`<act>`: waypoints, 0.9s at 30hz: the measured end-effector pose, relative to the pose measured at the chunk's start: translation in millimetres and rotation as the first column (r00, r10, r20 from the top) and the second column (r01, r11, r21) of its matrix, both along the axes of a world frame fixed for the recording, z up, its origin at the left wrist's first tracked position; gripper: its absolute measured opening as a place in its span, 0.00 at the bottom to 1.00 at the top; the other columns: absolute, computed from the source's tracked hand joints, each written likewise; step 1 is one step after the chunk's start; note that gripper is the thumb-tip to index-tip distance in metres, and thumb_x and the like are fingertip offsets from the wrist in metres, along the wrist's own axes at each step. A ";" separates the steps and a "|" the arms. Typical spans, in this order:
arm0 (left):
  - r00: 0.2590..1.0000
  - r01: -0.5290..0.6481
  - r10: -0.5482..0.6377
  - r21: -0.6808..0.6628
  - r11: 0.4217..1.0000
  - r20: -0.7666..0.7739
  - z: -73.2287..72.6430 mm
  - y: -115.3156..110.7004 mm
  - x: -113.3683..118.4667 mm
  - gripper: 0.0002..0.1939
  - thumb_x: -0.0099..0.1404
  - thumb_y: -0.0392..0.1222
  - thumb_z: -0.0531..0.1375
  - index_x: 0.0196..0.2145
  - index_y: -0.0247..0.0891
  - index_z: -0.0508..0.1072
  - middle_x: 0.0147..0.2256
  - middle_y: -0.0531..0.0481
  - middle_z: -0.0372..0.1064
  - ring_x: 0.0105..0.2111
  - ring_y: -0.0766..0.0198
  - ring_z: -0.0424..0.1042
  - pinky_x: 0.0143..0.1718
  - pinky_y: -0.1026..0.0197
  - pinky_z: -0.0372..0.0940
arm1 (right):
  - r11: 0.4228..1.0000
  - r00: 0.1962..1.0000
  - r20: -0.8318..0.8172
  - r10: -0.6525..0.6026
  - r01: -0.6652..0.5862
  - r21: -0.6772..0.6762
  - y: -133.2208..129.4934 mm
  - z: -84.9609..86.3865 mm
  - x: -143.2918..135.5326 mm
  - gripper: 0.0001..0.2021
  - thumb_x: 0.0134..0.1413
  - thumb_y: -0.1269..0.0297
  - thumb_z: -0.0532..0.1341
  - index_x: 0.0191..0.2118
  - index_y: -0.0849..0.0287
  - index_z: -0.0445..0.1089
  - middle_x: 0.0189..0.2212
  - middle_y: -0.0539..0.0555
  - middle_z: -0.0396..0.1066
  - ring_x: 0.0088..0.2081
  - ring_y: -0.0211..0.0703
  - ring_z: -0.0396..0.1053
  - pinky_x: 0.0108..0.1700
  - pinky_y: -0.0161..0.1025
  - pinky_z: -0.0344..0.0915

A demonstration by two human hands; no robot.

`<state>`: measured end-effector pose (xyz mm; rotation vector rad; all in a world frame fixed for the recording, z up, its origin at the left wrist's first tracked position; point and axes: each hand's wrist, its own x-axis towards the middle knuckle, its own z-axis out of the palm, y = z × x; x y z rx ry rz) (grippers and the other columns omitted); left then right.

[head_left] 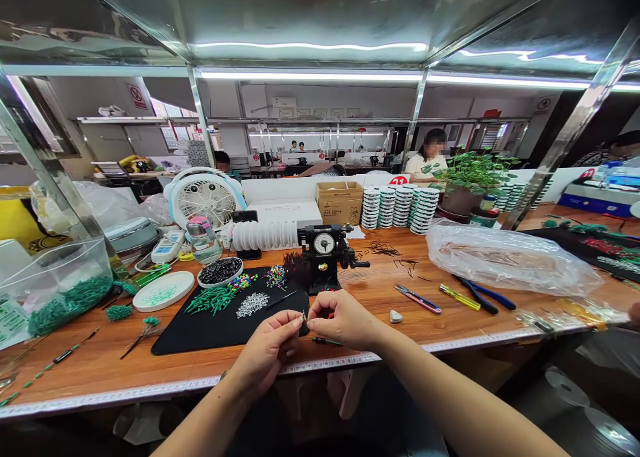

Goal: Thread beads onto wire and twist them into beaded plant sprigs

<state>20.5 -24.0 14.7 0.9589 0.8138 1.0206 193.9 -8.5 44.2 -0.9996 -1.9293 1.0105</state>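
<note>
My left hand (pixel 274 347) and my right hand (pixel 345 320) meet fingertip to fingertip above the front edge of a black mat (pixel 220 337). Both are closed in a pinch around something tiny that is too small to name. Just behind them on the mat lie a pile of small clear-white pieces (pixel 253 304), green tube-like pieces (pixel 213 299) and multicoloured beads (pixel 276 277). A dark pointed tool (pixel 283 298) rests there too. A black winding machine (pixel 324 257) with a dial and crank stands beyond my hands. Under my right hand, a thin green-and-black piece (pixel 326 342) is partly hidden.
A dish of black pieces (pixel 220 272) and a white plate (pixel 164 292) stand left. Snips (pixel 419 298), a yellow-handled tool (pixel 460 297), and blue-black pliers (pixel 483 294) lie right. Spools (pixel 395 209), a fan (pixel 205 200) and a plastic bag (pixel 515 257) stand farther back. A measuring tape (pixel 350 360) edges the table.
</note>
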 end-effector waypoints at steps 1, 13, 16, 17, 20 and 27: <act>1.000 0.000 0.000 0.001 1.000 0.003 0.1 0.1 -0.2 0.09 0.55 0.42 0.65 0.28 0.33 0.71 0.19 0.59 0.51 0.19 0.74 0.44 0.20 0.67 0.42 | 1.000 1.000 -0.002 -0.008 0.008 0.008 -0.5 0.6 -0.2 0.03 0.43 0.73 0.59 0.24 0.63 0.70 0.21 0.47 0.65 0.24 0.33 0.59 0.25 0.30 0.55; 0.999 0.042 -0.042 -0.003 0.999 0.007 -0.7 0.3 -2.1 0.09 0.55 0.42 0.65 0.28 0.33 0.71 0.19 0.59 0.50 0.19 0.73 0.43 0.20 0.67 0.41 | 0.990 0.995 -0.004 0.099 -0.099 -0.103 4.6 7.0 4.7 0.04 0.42 0.74 0.59 0.24 0.63 0.72 0.19 0.47 0.65 0.23 0.33 0.59 0.25 0.29 0.55; 0.999 0.051 -0.051 -0.004 0.999 0.002 -0.5 -0.2 -2.5 0.09 0.55 0.42 0.65 0.27 0.33 0.71 0.19 0.59 0.50 0.19 0.73 0.43 0.20 0.66 0.39 | 0.980 0.992 -0.022 0.126 -0.128 -0.154 7.7 5.0 5.4 0.03 0.42 0.73 0.60 0.24 0.63 0.72 0.19 0.46 0.64 0.22 0.32 0.58 0.24 0.29 0.55; 0.999 0.052 -0.052 -0.005 0.999 0.002 -0.2 -0.2 -2.6 0.09 0.55 0.42 0.65 0.27 0.33 0.71 0.19 0.59 0.50 0.19 0.73 0.42 0.20 0.66 0.39 | 0.976 0.991 -0.029 0.132 -0.135 -0.170 8.6 4.2 5.6 0.03 0.42 0.73 0.60 0.24 0.63 0.71 0.18 0.46 0.63 0.22 0.31 0.57 0.23 0.28 0.54; 0.999 0.054 -0.054 -0.010 0.998 0.005 0.4 0.2 -3.0 0.09 0.55 0.42 0.65 0.27 0.33 0.71 0.20 0.59 0.49 0.19 0.73 0.42 0.20 0.66 0.39 | 0.967 0.989 -0.045 0.143 -0.149 -0.207 10.0 3.2 6.0 0.02 0.43 0.71 0.60 0.25 0.62 0.71 0.18 0.45 0.62 0.20 0.31 0.56 0.21 0.28 0.52; 0.999 0.021 -0.021 -0.005 1.000 0.024 -1.1 0.8 -2.5 0.09 0.56 0.41 0.64 0.27 0.33 0.70 0.19 0.59 0.49 0.19 0.73 0.42 0.20 0.66 0.41 | 0.982 0.994 -0.073 0.087 -0.097 -0.162 8.0 5.0 2.2 0.02 0.41 0.72 0.60 0.23 0.63 0.70 0.19 0.46 0.63 0.23 0.32 0.57 0.25 0.29 0.53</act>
